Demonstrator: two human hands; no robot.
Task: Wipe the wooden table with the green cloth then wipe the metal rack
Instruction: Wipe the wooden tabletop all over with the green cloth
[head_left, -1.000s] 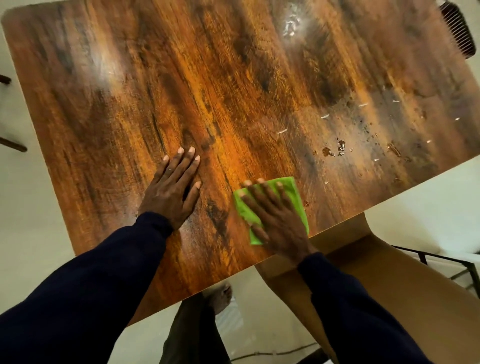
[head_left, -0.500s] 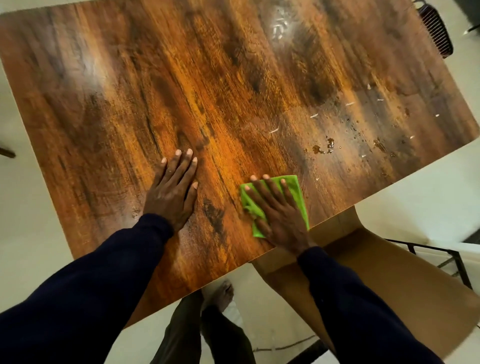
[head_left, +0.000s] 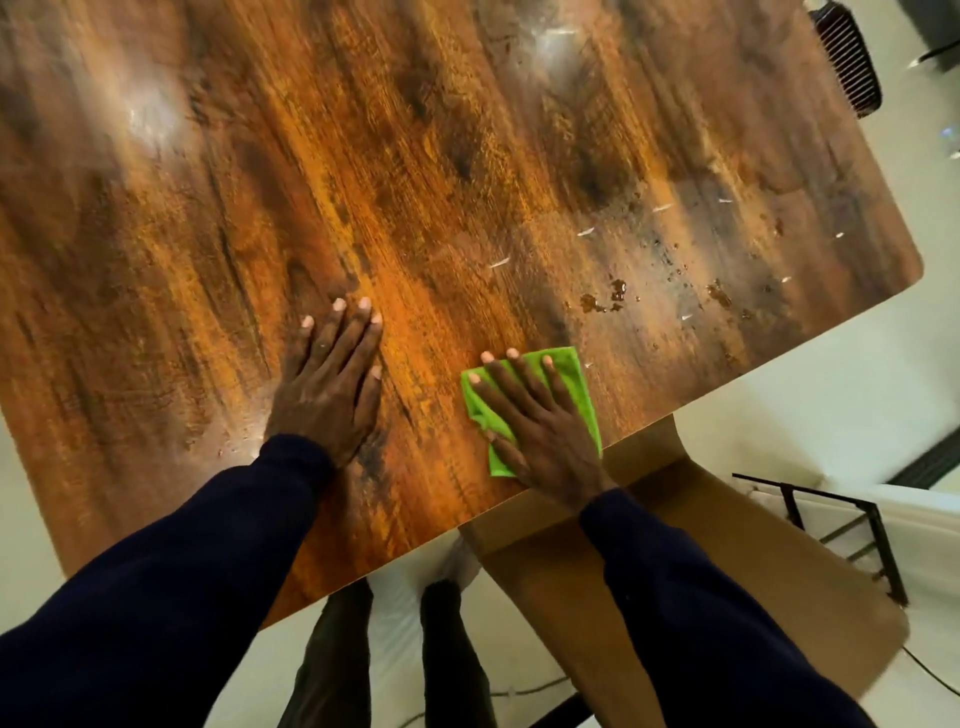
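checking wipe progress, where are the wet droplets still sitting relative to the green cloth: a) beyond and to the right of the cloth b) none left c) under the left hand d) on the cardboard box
a: the droplets lie on the wooden table farther off and to the right of the green cloth, which the right hand presses flat.
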